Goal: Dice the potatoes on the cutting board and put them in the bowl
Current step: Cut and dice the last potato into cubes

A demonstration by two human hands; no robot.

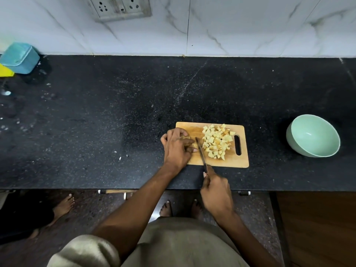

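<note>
Most of the dicing looks done, judging by the pile: diced potato cubes [217, 141] sit heaped on the right half of the cutting board [217, 162], just right of ctr frame, next to the board's handle slot. Cubes are pale yellow, some w/ skin on, roughly even in size.

Left hand [177, 145] is curled down over the last uncut potato piece [187, 140] at the board's left end, fingers tucked round it; only a sliver of that piece shows, so can't tell how much is left. Right hand [215, 191] grasps the knife [200, 151] by its handle, lower ctr of frame, off the board's near edge, forefinger along the top. Blade runs up onto the board btwn the left hand's fingertips and the cube pile, edge down at or near the wood; whether it's mid-cut or resting can't be read.

Green bowl [316, 149] stands on the black bench [96, 122] at right of frame, well apart from the board, and nothing shows inside it. So the transfer step isn't begun: all cubes are on the board, none in the bowl.

Left to do, as I judge it: finish the remaining piece under the left hand, then move the whole pile across to the bowl. Approx two-thirds thru the cutting at least, zero thru the moving.

Elsewhere: blue tub [20, 57] at upper left by the wall, wall socket [119, 6] at top.
</note>
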